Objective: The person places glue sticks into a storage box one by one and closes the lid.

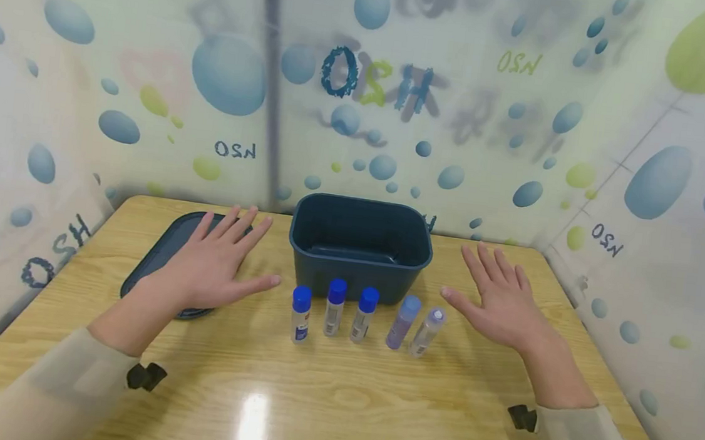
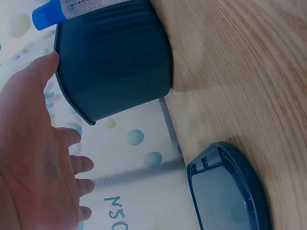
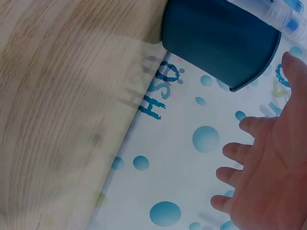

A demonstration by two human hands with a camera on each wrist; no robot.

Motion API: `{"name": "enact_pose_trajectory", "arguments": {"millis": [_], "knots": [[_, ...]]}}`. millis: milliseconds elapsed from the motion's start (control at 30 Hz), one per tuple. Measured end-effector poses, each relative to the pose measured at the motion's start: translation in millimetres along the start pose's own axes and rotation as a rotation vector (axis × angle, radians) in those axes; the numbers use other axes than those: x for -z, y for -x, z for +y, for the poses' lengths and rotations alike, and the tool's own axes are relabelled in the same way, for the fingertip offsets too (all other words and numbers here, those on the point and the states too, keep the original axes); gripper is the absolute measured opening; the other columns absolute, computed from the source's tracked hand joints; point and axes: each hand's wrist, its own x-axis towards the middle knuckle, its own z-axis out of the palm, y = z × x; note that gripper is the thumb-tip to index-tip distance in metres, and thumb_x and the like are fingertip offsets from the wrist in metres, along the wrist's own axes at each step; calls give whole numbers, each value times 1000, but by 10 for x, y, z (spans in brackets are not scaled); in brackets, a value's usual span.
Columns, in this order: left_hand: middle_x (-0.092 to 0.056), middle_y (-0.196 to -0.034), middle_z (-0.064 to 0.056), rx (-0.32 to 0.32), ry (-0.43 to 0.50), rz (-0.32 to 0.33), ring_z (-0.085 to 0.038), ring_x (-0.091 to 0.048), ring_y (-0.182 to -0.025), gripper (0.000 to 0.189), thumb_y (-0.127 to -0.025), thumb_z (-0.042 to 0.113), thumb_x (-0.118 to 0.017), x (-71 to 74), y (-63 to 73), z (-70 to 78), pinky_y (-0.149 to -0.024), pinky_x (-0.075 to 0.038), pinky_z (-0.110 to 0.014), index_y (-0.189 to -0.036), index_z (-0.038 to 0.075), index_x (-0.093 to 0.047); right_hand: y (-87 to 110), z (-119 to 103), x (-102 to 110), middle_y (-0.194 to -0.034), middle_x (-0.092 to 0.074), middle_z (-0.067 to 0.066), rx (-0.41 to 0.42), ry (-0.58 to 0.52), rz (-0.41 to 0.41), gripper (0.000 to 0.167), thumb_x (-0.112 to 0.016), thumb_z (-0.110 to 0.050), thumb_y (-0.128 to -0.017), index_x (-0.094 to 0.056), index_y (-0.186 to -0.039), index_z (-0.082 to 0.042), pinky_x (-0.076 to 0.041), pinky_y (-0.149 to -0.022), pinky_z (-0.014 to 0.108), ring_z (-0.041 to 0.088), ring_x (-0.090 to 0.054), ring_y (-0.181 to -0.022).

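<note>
Far left, there's the dark lid (image 1: 171, 244), off and lying on the wooden table (image 1: 333, 404). Over its right side in my sightline comes the left hand (image 1: 212, 266): palm down, fingers straight and spread apart, nothing in it. Next, the dark bin (image 1: 353, 272), open at the top near the back wall. In front of it, the row of capped tubes, all upright and all outside: one blue-capped tube (image 1: 299, 320), a second (image 1: 333, 315), a third (image 1: 362, 321), then a light-blue-capped one (image 1: 402, 326) and a pale-capped one (image 1: 425, 337) close beside it. And out right, the right hand (image 1: 504, 308), fingers fanned apart, holding nothing. My call? Right at the outset: lid off, five tubes not yet handled, everything left to do.
</note>
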Motion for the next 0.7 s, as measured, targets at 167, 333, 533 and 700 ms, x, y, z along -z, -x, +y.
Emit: {"name": "enact_pose_trajectory", "arguments": {"millis": [167,333,533,700], "knots": [[-4,-186,-17,0,0,12,-45,-1,-172,108,-101,85,-47,16,-6,9,-132,1,-74,-179,19,-11,21,7,2,-185,-4,20,0,3,7,96,-45,-73,-109,-8,-179,-19,1,-131,75,52,-1,-170],[-18,-183,-21,-20,97,52,-48,-22,-168,103,-104,78,-51,7,-70,-14,-131,-18,-72,-179,18,-14,35,-6,20,-177,-32,25,12,-54,76,86,-44,-66,-113,-24,-176,-11,-21,-129,73,52,-30,-163],[-43,-172,-18,-57,423,36,-43,-51,-151,93,-107,66,-59,-25,-318,-45,-116,-47,-68,-177,19,-20,46,-31,41,-145,-70,19,32,-222,143,62,-51,-51,-116,-55,-159,-7,-55,-106,62,41,-70,-127],[-55,-160,-15,-35,536,-1,-38,-63,-137,96,-105,66,-63,-63,-550,-47,-109,-55,-60,-178,23,-18,72,-34,30,-126,-77,8,67,-335,151,46,-57,-43,-116,-65,-150,-13,-60,-84,41,25,-74,-104]]}}
